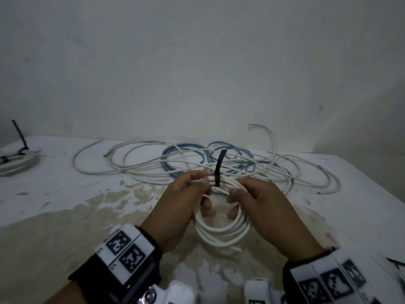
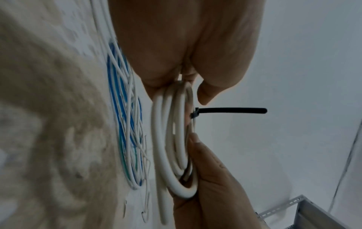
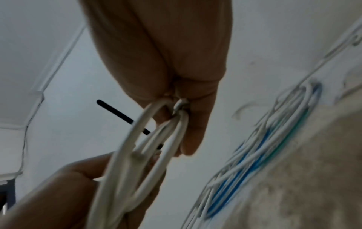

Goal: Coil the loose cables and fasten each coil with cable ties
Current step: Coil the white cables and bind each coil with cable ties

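A coil of thick white cable (image 1: 221,233) is held upright just above the table by both hands. My left hand (image 1: 203,191) grips its upper left side and my right hand (image 1: 235,200) grips its upper right, fingers curled through the loop. A black cable tie (image 1: 219,165) wraps the top of the coil between the hands, its tail sticking straight up. In the left wrist view the tie (image 2: 231,110) juts out from the coil (image 2: 168,139). In the right wrist view the tie's tail (image 3: 117,113) shows behind the coil (image 3: 137,155).
Loose white, blue and green cables (image 1: 197,163) sprawl tangled on the stained white table (image 1: 65,205) just beyond the hands. A white coil fastened with a black tie (image 1: 17,163) lies at the far left edge. A wall rises behind the table.
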